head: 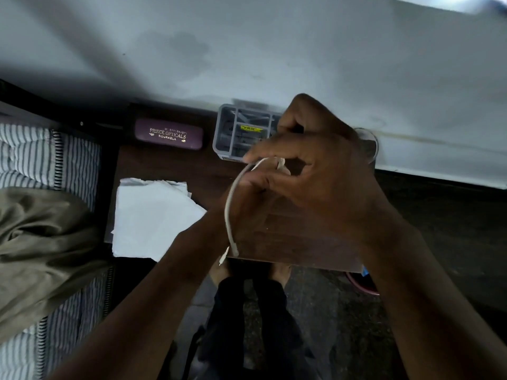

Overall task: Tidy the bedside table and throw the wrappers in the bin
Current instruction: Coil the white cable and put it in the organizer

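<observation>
Both hands meet over the dark wooden bedside table [170,165]. A white cable [230,209] loops between them, its plug end hanging past the table's front edge. My left hand [247,207] grips the cable from below. Above it, my right hand [315,165] pinches the upper end of the loop. White paper sheets [153,218] lie on the table's left part. A purple glasses case [168,134] lies at the back left. A grey plastic organiser [241,133] stands at the back, partly hidden by my right hand.
A white wall [274,50] runs behind the table. A striped mattress [27,154] with an olive cloth [41,242] is on the left. A clear glass [369,144] shows behind my right hand. A pink rim [359,283] peeks from under the table's right corner. My legs stand below.
</observation>
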The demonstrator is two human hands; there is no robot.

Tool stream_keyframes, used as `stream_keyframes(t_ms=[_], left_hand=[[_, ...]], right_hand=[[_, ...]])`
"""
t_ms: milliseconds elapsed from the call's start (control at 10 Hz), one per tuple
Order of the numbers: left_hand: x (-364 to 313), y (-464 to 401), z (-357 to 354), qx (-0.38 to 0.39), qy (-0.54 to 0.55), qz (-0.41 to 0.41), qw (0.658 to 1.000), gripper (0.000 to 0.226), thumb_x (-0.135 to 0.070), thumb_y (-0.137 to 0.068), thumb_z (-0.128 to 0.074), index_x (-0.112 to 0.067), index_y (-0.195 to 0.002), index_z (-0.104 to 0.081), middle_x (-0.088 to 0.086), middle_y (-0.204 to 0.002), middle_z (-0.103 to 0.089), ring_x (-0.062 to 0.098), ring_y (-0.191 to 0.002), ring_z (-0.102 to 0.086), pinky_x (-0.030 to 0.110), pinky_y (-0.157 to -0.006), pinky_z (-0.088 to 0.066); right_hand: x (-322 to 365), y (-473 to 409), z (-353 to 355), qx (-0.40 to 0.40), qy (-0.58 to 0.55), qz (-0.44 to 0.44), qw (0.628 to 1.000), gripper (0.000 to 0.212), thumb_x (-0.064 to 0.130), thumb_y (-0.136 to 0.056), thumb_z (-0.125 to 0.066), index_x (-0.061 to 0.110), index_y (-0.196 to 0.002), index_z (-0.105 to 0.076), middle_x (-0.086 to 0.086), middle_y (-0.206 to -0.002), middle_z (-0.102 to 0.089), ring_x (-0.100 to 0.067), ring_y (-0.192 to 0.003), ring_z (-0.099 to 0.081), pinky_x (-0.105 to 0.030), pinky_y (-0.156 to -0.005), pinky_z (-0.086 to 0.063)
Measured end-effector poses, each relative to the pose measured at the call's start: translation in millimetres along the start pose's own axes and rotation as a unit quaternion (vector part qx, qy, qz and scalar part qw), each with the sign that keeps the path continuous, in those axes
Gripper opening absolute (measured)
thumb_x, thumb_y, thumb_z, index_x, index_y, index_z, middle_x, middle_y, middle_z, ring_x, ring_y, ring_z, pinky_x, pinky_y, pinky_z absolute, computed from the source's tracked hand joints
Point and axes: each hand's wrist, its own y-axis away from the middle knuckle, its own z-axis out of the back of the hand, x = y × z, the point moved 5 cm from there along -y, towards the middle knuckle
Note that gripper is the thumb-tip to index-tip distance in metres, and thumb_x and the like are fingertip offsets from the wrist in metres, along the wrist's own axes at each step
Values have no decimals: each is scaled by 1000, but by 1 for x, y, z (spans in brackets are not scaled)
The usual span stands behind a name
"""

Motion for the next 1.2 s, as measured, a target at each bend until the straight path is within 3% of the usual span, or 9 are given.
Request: stream_keyframes(t_ms=[100, 200, 400, 500, 700, 800, 900, 1000, 1200], left_hand=[[54, 0, -3, 399, 500, 44, 767, 9, -5, -97, -55, -4, -88, -56, 14, -75, -55, 14, -70, -60, 39, -81, -57], [64, 15, 13, 488, 589, -83, 639, 36, -24, -99, -47, -5, -68, -46, 8, -60, -32, 7, -50, -31, 15, -51, -32], [70, 9, 17, 570, 669, -89, 468, 33, -33, -97, -51, -14, -71, -55, 0, -60, -25, 13, -51, -15, 26, -47, -13], [69, 8, 23, 601, 687, -81, 399, 26, -31, -99, -48, -14, -81, -57, -1, -60, -19, 11, -50, -17, 21, -50, -29], [74, 2, 10, 639, 655, 27, 403, 25, -28, -100, -42, -16, -85, -59, -6, -56, -18, 10, -47, -13, 22, -48, -30], [72, 11, 8, 680, 655, 91, 317, 31, -29, -98, -33, -15, -83, -56, -6, -53, -19, 10, -45, -16, 24, -49, -29], [67, 18, 5, 702, 657, 111, 252, 40, -38, -102, -27, -16, -79, -51, -7, -50, -19, 10, -42, -16, 23, -46, -30], [65, 18, 5, 706, 658, 111, 237, 38, -37, -102, -30, -20, -74, -49, -9, -50, -18, 9, -41, -15, 23, -45, -24], [62, 4, 20, 671, 706, 98, 206, 33, -36, -102, -30, -22, -77, -46, -11, -52, -9, 7, -43, -14, 22, -49, -20]], right_hand=[[-3, -6, 9, -50, -12, 8, 999, 24, 34, -77, -84, 11, -84, -79, 1, -84, -54, -1, -70, -48, -8, -65, -35], [-17, -12, 19, -114, -6, -30, 993, 25, 31, -83, -81, 8, -79, -75, 0, -79, -59, -3, -64, -50, -8, -62, -36], [-52, -3, 13, -219, -117, -156, 956, 24, 28, -82, -81, 10, -71, -71, 1, -63, -67, -11, -54, -58, -20, -54, -44], [-73, 0, -2, -196, -271, -250, 909, 23, 19, -79, -80, 6, -65, -66, 3, -47, -56, -16, -39, -47, -24, -44, -39], [-93, 3, -35, -108, -556, -359, 742, 10, 7, -72, -57, -2, -69, -61, -15, -70, -64, -27, -61, -60, -33, -52, -52], [-95, 7, -45, -81, -594, -354, 718, 12, 0, -80, -43, -2, -82, -55, -16, -83, -72, -25, -67, -66, -37, -63, -57], [-97, 9, -42, -64, -480, -293, 825, 19, -6, -81, -54, 8, -68, -52, -14, -74, -68, -25, -61, -61, -33, -54, -53], [-92, 4, -40, 34, -329, -169, 929, 38, -10, -79, -62, 19, -101, -73, -8, -82, -73, -22, -69, -63, -31, -60, -53], [-104, 5, -53, 52, -378, -194, 904, 16, 19, -94, -64, 13, -98, -79, 0, -87, -78, -18, -84, -73, -36, -85, -55]])
